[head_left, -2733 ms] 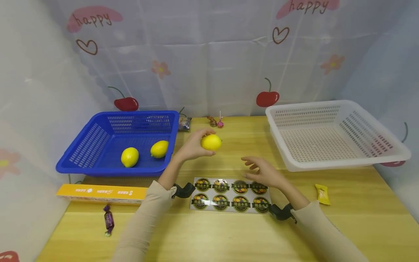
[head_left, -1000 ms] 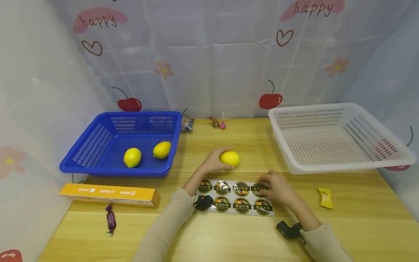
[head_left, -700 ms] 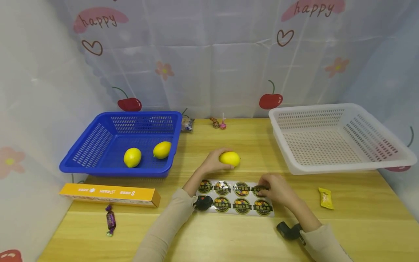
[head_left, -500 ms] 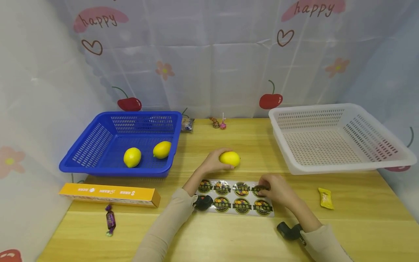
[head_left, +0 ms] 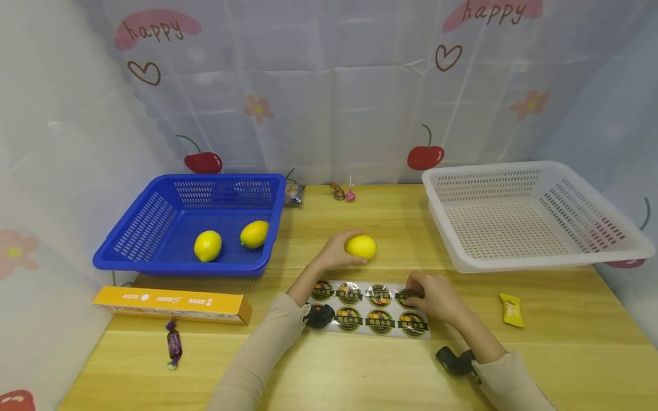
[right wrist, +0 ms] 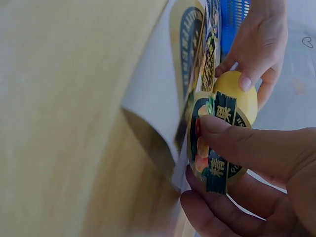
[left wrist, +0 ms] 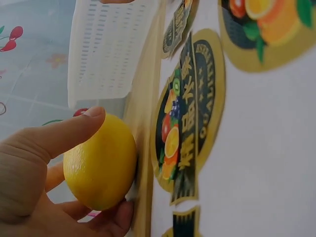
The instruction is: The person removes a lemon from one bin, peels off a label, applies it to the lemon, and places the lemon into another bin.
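Note:
My left hand point(head_left: 336, 252) grips a yellow lemon point(head_left: 362, 246) down at the table, behind the sticker sheet point(head_left: 372, 334). In the left wrist view the thumb lies over the lemon point(left wrist: 101, 165) and the other fingers go beneath it. My right hand point(head_left: 434, 294) is at the sheet's far right corner, pinching a round fruit-label sticker point(right wrist: 202, 154) between thumb and fingers. That sticker stands up from the sheet in the right wrist view; whether its edge still sticks cannot be told. Several round gold-and-black stickers lie on the sheet. Two more lemons point(head_left: 208, 246) rest in the blue basket point(head_left: 169, 266).
A white basket point(head_left: 545, 264) stands at the right. An orange box point(head_left: 169, 304) and a purple-wrapped candy point(head_left: 174, 345) lie at left, a yellow-wrapped candy point(head_left: 511, 310) at right. By the back curtain are a lollipop point(head_left: 350, 196) and other wrapped sweets point(head_left: 294, 195).
Since the earliest frame, my left hand has brought the lemon rightward and down to the table. My right hand has come down to the sheet's corner and taken hold of a sticker.

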The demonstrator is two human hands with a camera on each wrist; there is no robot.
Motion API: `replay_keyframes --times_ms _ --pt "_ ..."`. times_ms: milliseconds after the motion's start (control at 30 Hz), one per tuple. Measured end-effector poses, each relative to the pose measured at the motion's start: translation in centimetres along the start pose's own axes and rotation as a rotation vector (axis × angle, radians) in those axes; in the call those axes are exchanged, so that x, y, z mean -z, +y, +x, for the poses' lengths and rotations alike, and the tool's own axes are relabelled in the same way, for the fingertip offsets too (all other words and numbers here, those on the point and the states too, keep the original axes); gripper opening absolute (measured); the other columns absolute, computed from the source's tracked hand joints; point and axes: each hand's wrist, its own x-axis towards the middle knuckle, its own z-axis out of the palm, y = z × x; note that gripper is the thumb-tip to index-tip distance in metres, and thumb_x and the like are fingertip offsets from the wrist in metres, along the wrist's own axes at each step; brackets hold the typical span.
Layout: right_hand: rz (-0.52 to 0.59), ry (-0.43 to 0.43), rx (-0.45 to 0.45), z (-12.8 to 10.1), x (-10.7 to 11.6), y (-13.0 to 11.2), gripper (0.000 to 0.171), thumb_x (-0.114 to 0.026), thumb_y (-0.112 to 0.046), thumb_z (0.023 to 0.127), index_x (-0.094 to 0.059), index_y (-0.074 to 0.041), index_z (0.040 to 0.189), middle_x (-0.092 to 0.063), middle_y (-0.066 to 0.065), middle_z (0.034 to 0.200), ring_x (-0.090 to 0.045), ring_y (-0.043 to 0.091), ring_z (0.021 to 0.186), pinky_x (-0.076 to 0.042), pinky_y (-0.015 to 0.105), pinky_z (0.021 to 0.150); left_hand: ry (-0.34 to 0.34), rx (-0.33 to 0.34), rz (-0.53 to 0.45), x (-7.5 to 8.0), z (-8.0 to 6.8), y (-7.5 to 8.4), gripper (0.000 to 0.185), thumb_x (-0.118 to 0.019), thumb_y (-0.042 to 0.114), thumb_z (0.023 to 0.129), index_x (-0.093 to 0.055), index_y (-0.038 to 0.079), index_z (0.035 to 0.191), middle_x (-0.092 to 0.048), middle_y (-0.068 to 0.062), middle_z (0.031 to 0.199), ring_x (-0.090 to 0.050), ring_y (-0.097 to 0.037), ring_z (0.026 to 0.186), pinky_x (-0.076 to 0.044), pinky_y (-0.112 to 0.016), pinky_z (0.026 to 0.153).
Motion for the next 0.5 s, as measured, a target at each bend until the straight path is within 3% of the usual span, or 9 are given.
replay_keyframes --times_ms 300,400,500 --pt "0.042 -0.023 0.032 -0.13 0.23 0.16 0.016 -0.069 0.002 0.078 -0.061 -0.007 0.088 -0.067 -0.002 0.073 -0.062 0.013 0.066 -0.049 0.031 0.06 0.037 0.015 0.002 0.44 0.03 0.25 0.071 -0.079 0.016 0.074 -0.047 0.004 0.136 -0.05 -0.016 0.136 -0.046 -0.033 0.123 -0.037 -0.046 0.103" --pt "0.032 -0.014 0.038 -0.2 0.27 0.17 0.015 -0.068 0.002 0.078 -0.062 -0.008 0.088 -0.065 -0.002 0.075 -0.06 0.012 0.067 -0.049 0.03 0.059 0.041 0.014 -0.004 0.42 0.1 0.13 0.072 -0.079 0.017 0.074 -0.046 0.004 0.137 -0.05 -0.017 0.134 -0.047 -0.033 0.122 -0.037 -0.047 0.103" --pt "0.037 -0.007 0.049 -0.26 0.34 0.18 0.014 -0.067 0.002 0.079 -0.063 -0.008 0.088 -0.062 -0.003 0.075 -0.055 0.009 0.066 -0.046 0.027 0.058 0.094 0.009 0.007 0.32 -0.1 0.38 0.074 -0.08 0.02 0.072 -0.047 0.004 0.136 -0.048 -0.016 0.136 -0.043 -0.033 0.125 -0.032 -0.051 0.105"
